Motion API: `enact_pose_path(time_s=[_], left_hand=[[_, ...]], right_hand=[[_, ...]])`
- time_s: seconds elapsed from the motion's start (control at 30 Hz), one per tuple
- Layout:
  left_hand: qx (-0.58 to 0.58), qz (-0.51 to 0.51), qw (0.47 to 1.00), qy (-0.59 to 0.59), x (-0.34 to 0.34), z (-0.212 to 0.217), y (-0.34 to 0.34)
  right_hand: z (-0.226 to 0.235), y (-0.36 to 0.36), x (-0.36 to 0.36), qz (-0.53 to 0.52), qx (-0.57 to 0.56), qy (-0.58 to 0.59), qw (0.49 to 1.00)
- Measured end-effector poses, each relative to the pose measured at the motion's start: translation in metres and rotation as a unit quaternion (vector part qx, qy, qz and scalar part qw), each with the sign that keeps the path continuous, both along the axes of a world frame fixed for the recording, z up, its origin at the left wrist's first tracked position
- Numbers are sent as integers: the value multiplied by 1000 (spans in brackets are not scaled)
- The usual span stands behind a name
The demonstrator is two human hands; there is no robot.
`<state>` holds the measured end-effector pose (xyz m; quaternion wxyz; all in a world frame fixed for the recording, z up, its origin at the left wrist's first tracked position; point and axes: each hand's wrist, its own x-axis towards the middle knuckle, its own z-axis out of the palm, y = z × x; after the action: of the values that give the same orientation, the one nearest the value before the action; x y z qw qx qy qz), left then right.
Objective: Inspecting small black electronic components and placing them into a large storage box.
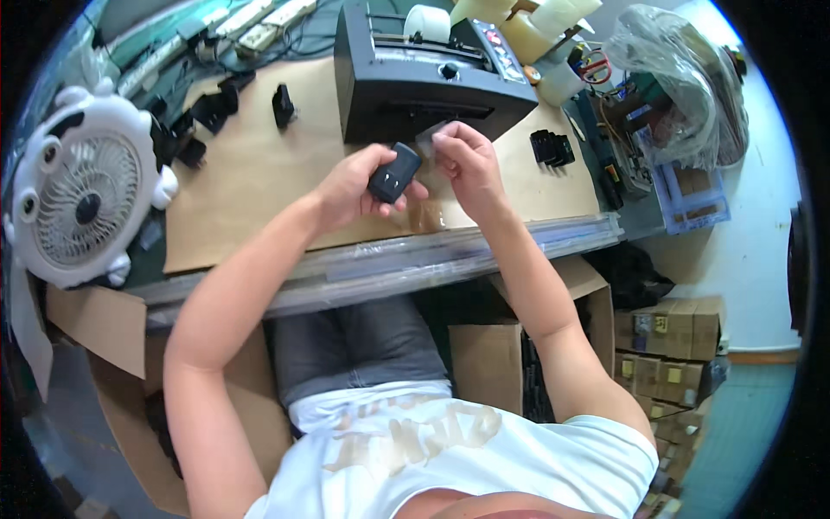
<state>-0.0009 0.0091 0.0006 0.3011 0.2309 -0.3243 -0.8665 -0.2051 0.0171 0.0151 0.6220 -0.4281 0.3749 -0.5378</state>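
Observation:
My left hand [353, 186] grips a black power adapter [395, 173] with its two metal plug prongs facing up. Close by on the right, my right hand [467, 163] pinches a small piece of clear film [427, 138] between thumb and fingertips, just in front of a black tape dispenser machine [432, 86]. A gap separates the film from the adapter. More black adapters lie on the brown work surface: a single one [283, 106] left of the machine, a pile [207, 112] farther left, and a short row [552, 149] to the right.
A white fan [86, 195] stands at the left edge. Power strips [251, 26] lie at the back left, tape rolls [527, 35] at the back right. Plastic wrap covers a bundle [692, 95] at right. Open cardboard boxes [488, 363] flank my lap below the table edge.

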Motion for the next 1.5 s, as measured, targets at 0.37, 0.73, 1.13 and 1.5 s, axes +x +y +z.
enact_pose_path(time_s=[0.37, 0.73, 1.13, 1.5], left_hand=[[-61, -20, 998, 18, -1, 0, 1], [-73, -23, 997, 24, 1, 1, 4], [-89, 7, 996, -28, -1, 3, 5], [-97, 24, 995, -29, -3, 0, 6]], right_hand=[[5, 15, 18, 39, -96, 202, 974], [-2, 14, 20, 14, -155, 247, 957], [-2, 13, 19, 14, -205, 319, 925], [-6, 9, 17, -33, -307, 429, 849]])
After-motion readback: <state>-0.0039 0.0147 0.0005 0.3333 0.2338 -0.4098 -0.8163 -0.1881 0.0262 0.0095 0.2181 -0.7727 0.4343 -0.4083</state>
